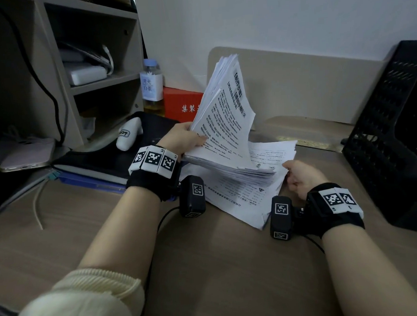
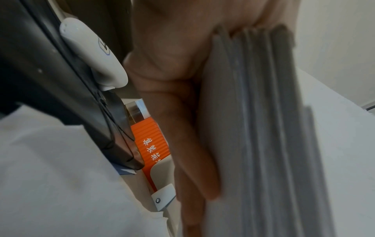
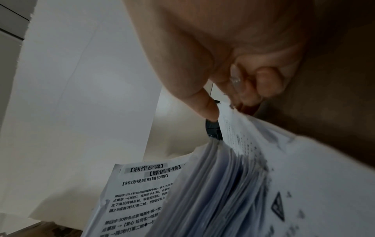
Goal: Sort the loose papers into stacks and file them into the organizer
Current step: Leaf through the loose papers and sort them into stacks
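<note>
White printed papers (image 1: 228, 142) lie in a thick, uneven pile on the wooden bench (image 1: 209, 267), between the two hands. The left hand (image 1: 184, 139) grasps the pile's far-left part, thumb on the printed face and fingers (image 2: 194, 144) flat behind the sheets, and holds a fan of pages tilted up toward the wall while the lower sheets stay flat on the bench. The right hand (image 1: 301, 176) is at the pile's near-right corner; in the right wrist view its thumb tip touches the sheet edges and its other fingers (image 3: 263, 80) are curled just behind them, pinching that corner. The black mesh organizer (image 1: 391, 132) stands on the bench at the right, near the papers but apart from them. Behind the left hand stand a red box (image 1: 179, 103) and a bottle (image 1: 152, 88), with a white device (image 1: 128, 136) lying on a dark pad beside a shelf unit (image 1: 94, 67).
</note>
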A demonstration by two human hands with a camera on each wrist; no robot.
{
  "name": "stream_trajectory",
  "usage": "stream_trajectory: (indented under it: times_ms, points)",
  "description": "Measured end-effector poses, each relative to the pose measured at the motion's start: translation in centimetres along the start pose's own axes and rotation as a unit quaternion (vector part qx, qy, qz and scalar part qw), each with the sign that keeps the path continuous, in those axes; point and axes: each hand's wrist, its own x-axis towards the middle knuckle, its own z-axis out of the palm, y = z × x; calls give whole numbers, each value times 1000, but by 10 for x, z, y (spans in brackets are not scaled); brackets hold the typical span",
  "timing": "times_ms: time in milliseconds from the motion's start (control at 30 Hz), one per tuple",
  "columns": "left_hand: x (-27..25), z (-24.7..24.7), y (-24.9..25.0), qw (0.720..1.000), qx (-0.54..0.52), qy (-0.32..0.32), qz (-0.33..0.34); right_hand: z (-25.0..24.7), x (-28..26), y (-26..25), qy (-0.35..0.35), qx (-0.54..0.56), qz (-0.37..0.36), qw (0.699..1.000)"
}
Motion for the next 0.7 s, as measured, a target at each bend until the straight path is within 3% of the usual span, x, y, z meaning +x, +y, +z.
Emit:
stream_trajectory:
  times_ms: [133, 333, 533, 700]
  points:
    - [0, 0, 0, 1000, 0, 3, -1, 6, -3, 3, -77, 10, -4, 997]
    - [-2, -1, 2, 1000, -2, 1, 1, 8, -17, -1, -94, -18, 9, 995]
    - [-7, -4, 7, 1000, -18, 15, 16, 8, -24, -10, 14, -9, -77, 997]
    - [-9, -8, 16, 997, -22, 60, 45, 4, -24, -12, 128, 74, -166, 975]
